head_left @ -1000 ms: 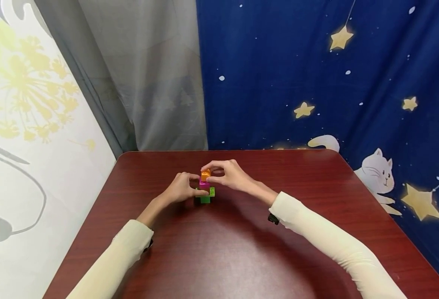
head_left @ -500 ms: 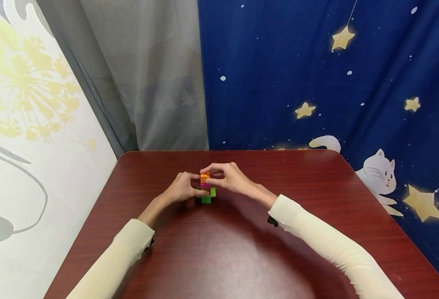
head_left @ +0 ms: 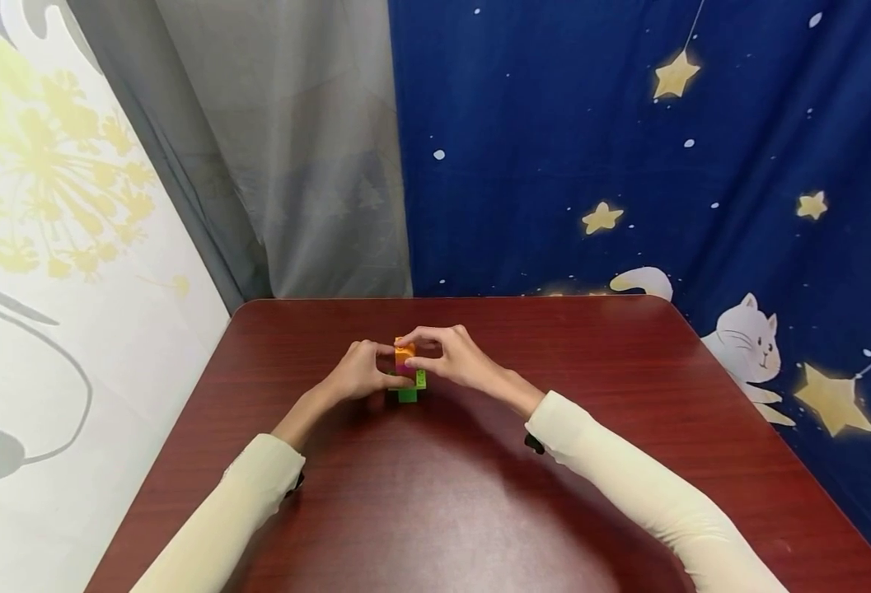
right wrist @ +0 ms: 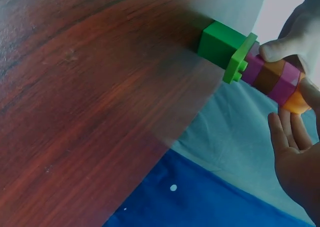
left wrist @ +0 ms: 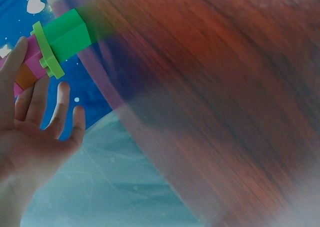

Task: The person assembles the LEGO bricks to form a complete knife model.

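A tower of toy building bricks stands on the table [head_left: 420, 494]. From the bottom it has a green brick [right wrist: 220, 44], a light green plate [right wrist: 241, 57] jutting out at the sides, a magenta brick [right wrist: 252, 66], an orange-brown brick [right wrist: 269, 76], another magenta brick [right wrist: 283, 83] and an orange brick [head_left: 405, 350] on top. My left hand [head_left: 357, 371] pinches the tower just above the plate, thumb on the near side. My right hand [head_left: 461, 354] pinches the orange top brick between thumb and fingers. Fingers partly hide the middle bricks in the head view.
A blue curtain [head_left: 509, 165] with stars and a grey curtain [head_left: 324, 165] hang behind the table's far edge. A pale printed cloth [head_left: 49, 329] hangs on the left. Both forearms reach across the table from the front.
My right hand has moved slightly down with the orange brick, which now sits lower against the magenta brick. My left hand has kept its hold on the tower.
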`<action>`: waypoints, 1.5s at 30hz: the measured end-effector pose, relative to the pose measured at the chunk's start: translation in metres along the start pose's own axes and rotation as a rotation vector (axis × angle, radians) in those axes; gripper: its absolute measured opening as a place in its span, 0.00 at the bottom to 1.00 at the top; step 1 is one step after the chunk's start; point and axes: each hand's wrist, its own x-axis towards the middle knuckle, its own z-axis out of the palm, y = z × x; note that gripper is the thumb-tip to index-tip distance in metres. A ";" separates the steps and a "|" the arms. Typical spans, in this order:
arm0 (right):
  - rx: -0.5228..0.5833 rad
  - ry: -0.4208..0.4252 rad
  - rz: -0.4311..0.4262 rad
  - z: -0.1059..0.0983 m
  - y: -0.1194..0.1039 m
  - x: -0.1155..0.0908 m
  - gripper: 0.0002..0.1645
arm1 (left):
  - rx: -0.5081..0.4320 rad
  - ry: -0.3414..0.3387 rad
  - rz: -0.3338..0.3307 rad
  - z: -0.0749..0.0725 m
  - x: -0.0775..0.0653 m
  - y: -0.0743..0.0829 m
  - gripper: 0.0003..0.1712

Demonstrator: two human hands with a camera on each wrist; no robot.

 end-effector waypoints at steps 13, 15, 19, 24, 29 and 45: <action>0.007 0.026 -0.002 0.007 0.012 -0.002 0.20 | 0.015 0.001 0.002 -0.004 0.001 0.001 0.27; 0.011 0.033 -0.005 0.007 0.013 -0.003 0.21 | 0.010 -0.004 0.000 -0.003 0.002 0.002 0.25; 0.036 0.048 -0.018 0.008 0.017 -0.007 0.23 | 0.009 0.004 -0.002 0.000 0.003 0.003 0.25; 0.060 0.066 -0.037 0.010 0.019 -0.011 0.24 | 0.022 0.013 0.032 0.003 0.002 0.004 0.26; 0.023 0.065 -0.062 0.012 0.018 -0.011 0.23 | 0.007 -0.006 0.091 0.002 -0.002 0.003 0.23; -0.020 0.019 -0.013 -0.005 0.014 -0.018 0.25 | -0.066 -0.078 0.083 0.012 -0.007 0.013 0.27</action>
